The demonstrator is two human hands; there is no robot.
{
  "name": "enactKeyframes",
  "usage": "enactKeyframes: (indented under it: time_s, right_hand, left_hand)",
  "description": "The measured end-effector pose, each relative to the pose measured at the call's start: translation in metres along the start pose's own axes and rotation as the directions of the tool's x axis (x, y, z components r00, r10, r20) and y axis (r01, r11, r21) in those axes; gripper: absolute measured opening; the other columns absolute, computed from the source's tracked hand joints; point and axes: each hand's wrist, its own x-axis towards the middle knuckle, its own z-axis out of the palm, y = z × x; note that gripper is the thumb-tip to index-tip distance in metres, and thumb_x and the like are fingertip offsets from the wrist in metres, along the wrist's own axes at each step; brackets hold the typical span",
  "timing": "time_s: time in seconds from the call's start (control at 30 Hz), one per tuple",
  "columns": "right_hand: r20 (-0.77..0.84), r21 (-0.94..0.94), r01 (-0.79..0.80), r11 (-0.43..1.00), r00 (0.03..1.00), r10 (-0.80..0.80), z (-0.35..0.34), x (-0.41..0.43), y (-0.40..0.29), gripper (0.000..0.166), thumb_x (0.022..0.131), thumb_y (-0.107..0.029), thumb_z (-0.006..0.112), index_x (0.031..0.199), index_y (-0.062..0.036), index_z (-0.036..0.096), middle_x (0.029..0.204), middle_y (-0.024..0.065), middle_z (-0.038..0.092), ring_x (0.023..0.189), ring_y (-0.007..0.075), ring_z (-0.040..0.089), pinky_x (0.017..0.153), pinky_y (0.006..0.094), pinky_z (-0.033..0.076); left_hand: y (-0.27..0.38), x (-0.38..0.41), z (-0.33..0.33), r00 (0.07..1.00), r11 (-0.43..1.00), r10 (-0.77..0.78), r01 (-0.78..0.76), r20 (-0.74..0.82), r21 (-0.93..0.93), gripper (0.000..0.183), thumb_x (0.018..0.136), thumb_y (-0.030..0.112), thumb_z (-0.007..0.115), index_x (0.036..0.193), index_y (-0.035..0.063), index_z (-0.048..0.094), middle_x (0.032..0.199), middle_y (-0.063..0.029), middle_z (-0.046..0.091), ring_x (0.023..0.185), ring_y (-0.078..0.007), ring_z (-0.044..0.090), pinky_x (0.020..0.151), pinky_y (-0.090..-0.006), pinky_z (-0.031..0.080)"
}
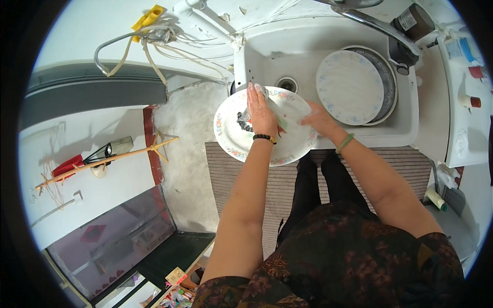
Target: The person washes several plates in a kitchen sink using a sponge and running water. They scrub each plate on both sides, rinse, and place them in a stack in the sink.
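Note:
My left hand (262, 115) lies flat on the face of a large white oval plate (227, 133) with a floral rim, its fingers together and pointing toward the sink. A greyish, wet-looking piece (265, 92) shows beside its fingertips; whether it is a cloth is unclear. Black, red and green patches show around the palm, partly covered by it. At the plate's right edge, my right hand (319, 120) grips the rim, thumb on top. The plate is held over the near left part of a white sink (277, 131).
In the sink's right half, a white plate with blue flowers (349, 88) rests over a speckled round basin (391, 90). A drain (287, 84) lies beyond the held plate. The chrome faucet (379, 29) reaches over the back right. A ribbed mat (246, 184) covers the floor underfoot.

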Motion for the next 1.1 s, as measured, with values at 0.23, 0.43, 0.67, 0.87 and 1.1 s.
enactKeyframes:
  time_s: [0.23,0.43,0.67,0.87,1.1]
  right_hand:
    - [0.091,-0.082,-0.089,0.993,0.991,0.096,-0.014,-0.003,-0.013,0.053,0.07,-0.015,0.063,0.119,-0.0019,0.05,0.108,0.01,0.057,0.097,0.0174,0.054,0.084,0.0284,0.043]
    - [0.235,0.469,-0.369,0.802,0.928,0.289,-0.016,0.008,-0.036,0.059,0.084,-0.047,0.054,0.121,-0.0015,0.047,0.12,0.0101,0.051,0.106,0.017,0.051,0.09,0.0319,0.042]
    - [0.337,0.309,-0.476,0.823,0.864,0.373,-0.021,0.036,-0.037,0.044,0.084,-0.042,0.056,0.105,-0.0029,0.057,0.102,0.0067,0.06,0.092,0.0145,0.057,0.08,0.0289,0.048]
    - [0.362,-0.174,-0.505,0.845,0.766,0.532,-0.009,0.064,-0.067,0.031,0.079,-0.03,0.063,0.093,-0.0026,0.062,0.095,0.0061,0.062,0.085,0.012,0.057,0.068,0.0252,0.047]
    - [0.17,-0.673,-0.24,0.7,0.87,0.462,0.009,0.085,-0.073,0.046,0.072,-0.03,0.068,0.105,-0.0001,0.06,0.093,0.013,0.064,0.09,0.0229,0.058,0.076,0.0326,0.045]
  left_hand:
    - [0.034,-0.023,0.014,0.901,0.907,0.4,-0.364,0.166,-0.211,0.056,0.079,-0.002,0.043,0.133,0.003,0.03,0.142,-0.0136,0.026,0.13,-0.0329,0.025,0.107,-0.0408,0.023]
    - [0.034,-0.024,0.014,0.848,0.873,0.484,-0.45,0.215,-0.189,0.055,0.075,-0.003,0.044,0.129,0.0027,0.037,0.14,-0.0107,0.029,0.13,-0.0289,0.027,0.105,-0.0401,0.026]
    - [0.026,-0.025,0.015,0.757,0.801,0.593,-0.52,0.274,-0.296,0.056,0.072,-0.007,0.045,0.126,0.0036,0.04,0.136,-0.0149,0.032,0.126,-0.0333,0.031,0.104,-0.0417,0.028]
    - [0.018,-0.031,0.01,0.802,0.819,0.564,-0.514,0.196,-0.255,0.049,0.073,-0.003,0.047,0.121,0.0087,0.048,0.135,-0.0179,0.029,0.124,-0.0363,0.032,0.101,-0.0446,0.03]
    - [0.031,-0.039,-0.001,0.789,0.84,0.542,-0.518,0.29,-0.162,0.045,0.075,0.002,0.051,0.119,0.0067,0.05,0.128,-0.0159,0.036,0.118,-0.0334,0.036,0.097,-0.0437,0.033]
